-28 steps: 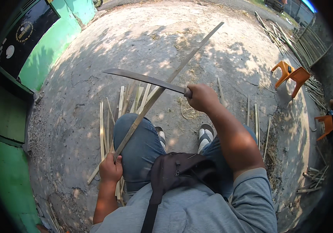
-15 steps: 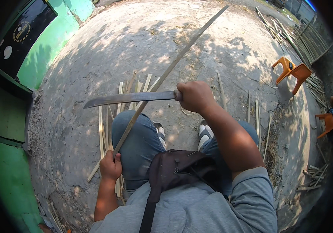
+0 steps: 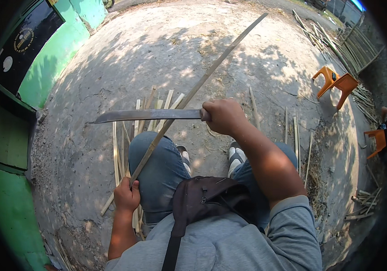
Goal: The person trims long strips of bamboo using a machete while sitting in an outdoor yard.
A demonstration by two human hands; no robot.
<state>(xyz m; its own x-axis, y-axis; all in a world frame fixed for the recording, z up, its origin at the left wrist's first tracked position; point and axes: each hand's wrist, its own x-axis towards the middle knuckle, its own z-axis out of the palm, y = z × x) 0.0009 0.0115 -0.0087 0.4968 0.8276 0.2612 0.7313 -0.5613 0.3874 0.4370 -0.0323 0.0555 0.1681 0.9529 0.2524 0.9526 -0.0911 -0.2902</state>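
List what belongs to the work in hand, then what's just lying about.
In the work:
- machete, gripped in the right hand
- long bamboo strip, held near its lower end by the left hand
- loose pale strips, left of centre: probably

Just about:
- orange plastic seats, right
- piled poles, upper right

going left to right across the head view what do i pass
green wall, left hand, left foot, right hand, orange seats
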